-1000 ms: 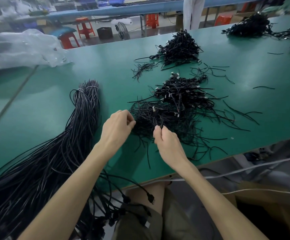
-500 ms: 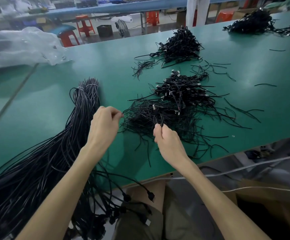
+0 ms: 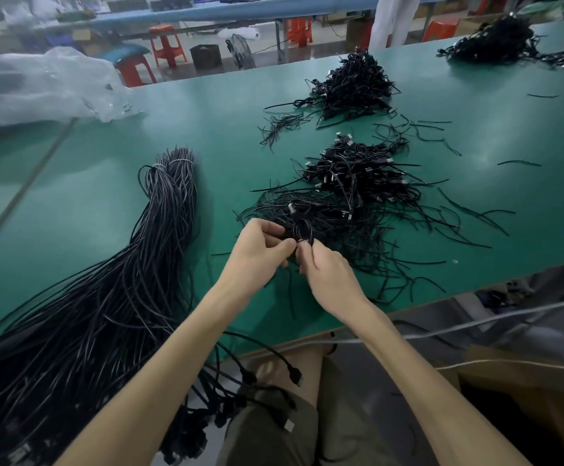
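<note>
Holds a small black cable loop (image 3: 302,230) between both grips, over the green worktop (image 3: 223,146) and close to its near edge. Pinches the bottom of the loop with the left grip (image 3: 257,250), thumb and curled fingers closed on the strand. Pinches the same spot from the opposite side with the right grip (image 3: 327,274), fingertips closed on the strand and touching those of the left grip. Stands roughly upright above the two sets of fingertips, just beyond both grips. Cannot be told whether the metal-tipped plug (image 3: 290,207) immediately beyond the loop belongs to it. Borders, directly beyond the grips, a loose flat spread of short black cable pieces (image 3: 351,227), with stray strands reaching past the right grip toward the near edge. Farther beyond the right grip: a denser heap of short black cables with metal plugs (image 3: 361,173), touching the spread. Well beyond that: a tangled black cable heap (image 3: 354,85), apart from the others. Well to the left of the left grip: a thick bundle of long black cables (image 3: 122,280), bound near its far end by a pale tie (image 3: 179,161), fanned out toward the near edge, with plug ends (image 3: 250,376) hanging over that edge. Far beyond and to the left of the left grip: a crumpled clear plastic bag (image 3: 38,85) on the worktop.
</note>
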A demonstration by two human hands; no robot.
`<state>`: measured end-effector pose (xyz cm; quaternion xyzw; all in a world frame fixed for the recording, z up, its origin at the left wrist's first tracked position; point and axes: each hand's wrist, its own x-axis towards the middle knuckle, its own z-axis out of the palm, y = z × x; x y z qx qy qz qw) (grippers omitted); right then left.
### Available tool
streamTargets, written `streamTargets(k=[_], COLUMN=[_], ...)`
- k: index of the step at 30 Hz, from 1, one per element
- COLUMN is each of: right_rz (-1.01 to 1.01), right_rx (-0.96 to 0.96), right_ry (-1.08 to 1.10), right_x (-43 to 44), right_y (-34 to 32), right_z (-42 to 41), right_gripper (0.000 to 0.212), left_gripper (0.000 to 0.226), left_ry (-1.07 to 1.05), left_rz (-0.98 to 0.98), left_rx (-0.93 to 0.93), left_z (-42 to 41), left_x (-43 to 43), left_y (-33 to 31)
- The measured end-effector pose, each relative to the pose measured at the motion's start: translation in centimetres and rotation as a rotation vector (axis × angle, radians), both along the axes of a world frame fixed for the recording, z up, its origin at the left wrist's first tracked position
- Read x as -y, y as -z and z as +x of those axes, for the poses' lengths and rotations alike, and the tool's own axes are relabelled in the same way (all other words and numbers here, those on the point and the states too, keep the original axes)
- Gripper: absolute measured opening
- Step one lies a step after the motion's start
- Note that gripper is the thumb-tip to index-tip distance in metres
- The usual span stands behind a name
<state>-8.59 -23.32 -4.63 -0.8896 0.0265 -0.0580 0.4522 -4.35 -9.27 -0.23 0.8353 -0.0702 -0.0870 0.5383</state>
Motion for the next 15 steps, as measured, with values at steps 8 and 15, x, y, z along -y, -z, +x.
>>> streamTargets(k=[8,15], right_rz=[0.024,0.022], right_rx=[0.019,0.025], right_ry=[-0.029,-0.035], right_x=[0.29,0.32], right_y=[0.21,0.71], right_z=[0.04,0.31], right_gripper=[0.047,0.053], left_gripper=[0.017,0.011], left_ry=[0.038,0.157], left_rz=[0.066,0.226], left_rx=[0.066,0.223], left_z=[0.79,0.71], left_x=[-0.6,-1.09], left_y=[-0.03,0.13])
